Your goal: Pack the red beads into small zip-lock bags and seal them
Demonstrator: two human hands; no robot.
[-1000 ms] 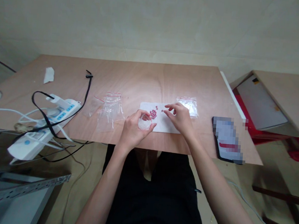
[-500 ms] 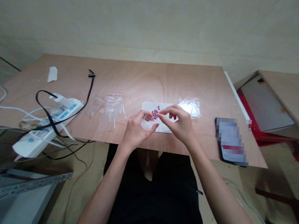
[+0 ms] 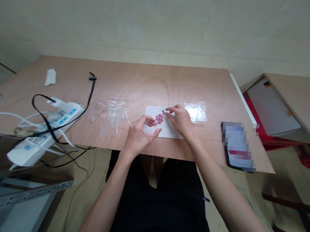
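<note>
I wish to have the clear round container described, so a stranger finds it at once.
On the wooden table, a white sheet lies near the front edge. The left hand holds the container over the sheet's near left corner. Unlike the flat clear bags nearby, it has a round rim.

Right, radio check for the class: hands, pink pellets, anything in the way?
Left hand: grip around clear round container. Right hand: beside pink pellets on white sheet; any pinch unclear. Resealable bags off to left, not in the way.
</note>
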